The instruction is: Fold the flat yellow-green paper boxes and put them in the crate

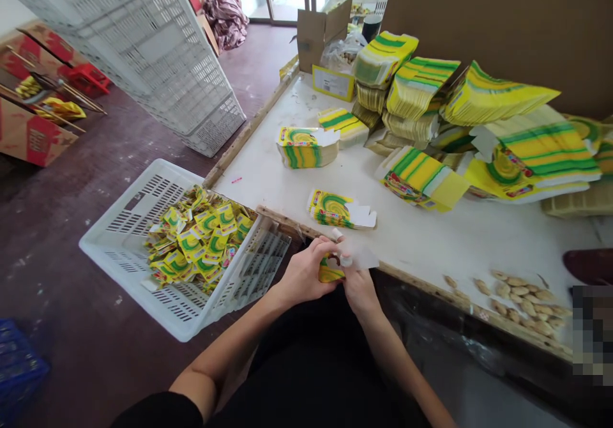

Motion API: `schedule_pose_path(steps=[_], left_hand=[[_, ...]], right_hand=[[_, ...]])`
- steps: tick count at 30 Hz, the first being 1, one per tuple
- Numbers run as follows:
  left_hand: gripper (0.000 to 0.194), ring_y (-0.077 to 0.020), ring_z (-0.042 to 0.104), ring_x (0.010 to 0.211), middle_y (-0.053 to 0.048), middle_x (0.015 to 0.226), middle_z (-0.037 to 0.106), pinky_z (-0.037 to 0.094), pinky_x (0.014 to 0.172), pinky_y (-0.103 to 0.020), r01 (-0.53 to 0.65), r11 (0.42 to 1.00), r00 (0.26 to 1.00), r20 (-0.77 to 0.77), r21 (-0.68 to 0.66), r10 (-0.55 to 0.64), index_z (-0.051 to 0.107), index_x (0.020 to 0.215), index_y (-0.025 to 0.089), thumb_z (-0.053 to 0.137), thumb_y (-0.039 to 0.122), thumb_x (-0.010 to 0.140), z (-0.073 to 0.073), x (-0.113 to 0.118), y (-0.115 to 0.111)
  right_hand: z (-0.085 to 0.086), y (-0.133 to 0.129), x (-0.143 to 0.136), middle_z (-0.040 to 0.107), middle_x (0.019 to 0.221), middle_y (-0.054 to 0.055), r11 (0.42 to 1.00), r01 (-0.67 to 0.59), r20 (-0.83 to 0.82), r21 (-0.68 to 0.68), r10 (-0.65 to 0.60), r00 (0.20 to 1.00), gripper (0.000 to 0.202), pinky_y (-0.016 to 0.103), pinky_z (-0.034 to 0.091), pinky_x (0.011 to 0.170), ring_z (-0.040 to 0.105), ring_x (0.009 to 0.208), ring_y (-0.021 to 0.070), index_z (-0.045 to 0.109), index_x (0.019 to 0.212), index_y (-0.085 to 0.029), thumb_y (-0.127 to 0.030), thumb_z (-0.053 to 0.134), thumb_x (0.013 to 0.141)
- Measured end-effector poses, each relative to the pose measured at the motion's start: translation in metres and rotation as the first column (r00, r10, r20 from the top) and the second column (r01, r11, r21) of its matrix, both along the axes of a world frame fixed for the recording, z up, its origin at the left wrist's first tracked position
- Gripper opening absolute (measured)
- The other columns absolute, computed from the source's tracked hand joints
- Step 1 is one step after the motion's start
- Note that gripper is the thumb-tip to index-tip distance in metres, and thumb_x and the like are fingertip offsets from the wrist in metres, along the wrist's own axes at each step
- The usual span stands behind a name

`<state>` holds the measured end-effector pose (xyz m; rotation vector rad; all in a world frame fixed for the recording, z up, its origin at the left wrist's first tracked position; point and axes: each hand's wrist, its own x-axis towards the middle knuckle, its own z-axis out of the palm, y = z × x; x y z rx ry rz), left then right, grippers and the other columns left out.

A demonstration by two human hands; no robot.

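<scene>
Just off the table's front edge, my left hand [306, 268] and my right hand [357, 282] are closed together on a small yellow and green carton [330, 271]. White flaps stick out at its upper right, over the table edge. Fingertips of the right hand are partly hidden behind the flaps. On the table beyond my hands lies a small stack of flattened cartons [335, 211]. Behind it stands a thicker carton stack [306, 149]. To the left, a white plastic crate [110, 236] holds many small yellow and green cartons [201, 239].
Large carton stacks [431, 96] crowd the back right of the white table [258, 188]. Nuts in shells [524, 300] lie near its right edge. Stacked grey crates [158, 51] lean at upper left, and a blue crate [19, 358] sits at lower left.
</scene>
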<state>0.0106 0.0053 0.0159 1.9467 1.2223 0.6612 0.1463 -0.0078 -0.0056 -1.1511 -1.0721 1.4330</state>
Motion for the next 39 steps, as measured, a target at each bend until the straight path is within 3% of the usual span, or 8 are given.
schedule_pose_path(steps=[6,10,13,18,25,31,36,39], left_hand=[[0.062,-0.0270,0.064,0.099,-0.010,0.113,0.056,0.055,0.085,-0.040,0.054,0.993,0.996,-0.065,-0.108,-0.061,0.041,0.121,0.020,0.067,0.018,0.064,-0.020,0.001,0.001],[0.071,-0.0266,0.061,0.101,-0.013,0.119,0.050,0.054,0.088,-0.041,-0.033,0.993,0.999,-0.041,-0.111,0.029,0.037,0.122,0.019,0.071,0.019,0.060,-0.022,0.002,0.004],[0.062,-0.0280,0.058,0.105,-0.010,0.113,0.055,0.051,0.092,-0.045,-0.080,0.990,0.991,-0.116,-0.120,0.066,0.043,0.114,0.020,0.072,0.019,0.059,-0.011,0.001,0.004],[0.050,-0.0263,0.062,0.098,-0.009,0.106,0.063,0.052,0.088,-0.040,-0.079,0.990,0.989,-0.133,-0.117,0.063,0.054,0.108,0.019,0.071,0.020,0.061,0.002,-0.004,0.006],[0.059,-0.0249,0.066,0.092,-0.006,0.104,0.069,0.053,0.084,-0.036,-0.013,0.985,0.986,-0.164,-0.170,-0.015,0.062,0.110,0.019,0.080,0.024,0.053,0.007,-0.013,0.013],[0.051,-0.0260,0.067,0.094,-0.009,0.105,0.068,0.054,0.084,-0.036,-0.033,0.999,0.974,-0.226,-0.004,0.031,0.060,0.113,0.019,0.070,0.021,0.063,0.011,-0.015,0.011],[0.047,-0.0263,0.067,0.093,-0.008,0.107,0.068,0.054,0.080,-0.037,-0.161,0.981,0.938,-0.293,0.107,0.186,0.056,0.118,0.023,0.065,0.036,0.073,0.019,-0.078,0.005],[0.058,-0.0402,0.059,0.109,-0.019,0.116,0.063,0.047,0.093,-0.056,-0.395,0.864,0.691,-0.519,0.313,0.504,0.053,0.121,0.015,0.059,0.049,0.075,0.028,-0.135,0.001]], right_hand=[[-0.015,-0.011,0.012,0.040,0.152,0.005,0.873,-0.226,0.423,0.431,0.026,0.906,0.049,0.040,0.044,0.109,0.042,0.137,0.0248,0.041,0.146,-0.029,-0.029,0.044,0.097],[-0.035,-0.004,0.022,0.053,0.142,0.005,0.821,-0.188,0.439,0.539,-0.084,0.895,0.048,0.039,0.053,0.100,0.055,0.126,0.0249,0.051,0.139,-0.034,-0.016,0.044,0.094],[-0.038,0.001,0.032,0.058,0.137,0.008,0.817,-0.174,0.453,0.550,-0.118,0.884,0.044,0.043,0.055,0.097,0.059,0.121,0.0275,0.057,0.134,-0.033,-0.019,0.048,0.093],[-0.024,0.004,0.037,0.054,0.142,0.008,0.816,-0.315,0.547,0.485,-0.002,0.837,0.043,0.040,0.053,0.099,0.055,0.127,0.0266,0.055,0.136,-0.030,-0.023,0.049,0.094],[-0.001,0.014,0.051,0.061,0.131,0.012,0.792,-0.448,0.585,0.414,0.146,0.798,0.020,0.041,0.056,0.093,0.063,0.116,0.0283,0.070,0.099,-0.025,-0.021,0.053,0.091],[0.003,0.015,0.029,0.055,0.136,0.014,0.860,-0.398,0.593,0.319,0.146,0.792,0.030,0.047,0.047,0.103,0.055,0.125,0.0296,0.066,0.106,-0.021,-0.009,0.059,0.079],[0.003,0.027,0.019,0.059,0.130,0.015,0.891,-0.303,0.580,0.337,0.057,0.813,0.060,0.044,0.049,0.101,0.058,0.119,0.0273,0.045,0.137,-0.017,-0.022,0.068,0.081],[0.007,0.051,0.030,0.064,0.122,0.013,0.922,-0.213,0.735,0.322,-0.101,0.671,0.041,0.045,0.046,0.101,0.058,0.116,0.0279,0.057,0.124,-0.019,-0.015,0.061,0.083]])
